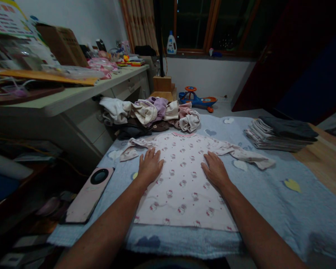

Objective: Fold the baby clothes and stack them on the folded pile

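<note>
A small white long-sleeved shirt (pixel 184 179) with a pink cartoon print lies flat on a light blue blanket (pixel 268 194), neck away from me, sleeves spread to both sides. My left hand (pixel 149 164) rests flat on the shirt's left side, fingers stretched out. My right hand (pixel 215 169) lies flat on the shirt's right side, fingers together and extended. Neither hand holds anything.
A heap of unfolded clothes (pixel 151 112) lies beyond the shirt. A stack of folded clothes (pixel 280 134) sits at the right. A phone (pixel 88 194) lies on the blanket's left edge. A cluttered desk (pixel 72 93) stands left; a toy ride-on car (pixel 197 98) is on the floor.
</note>
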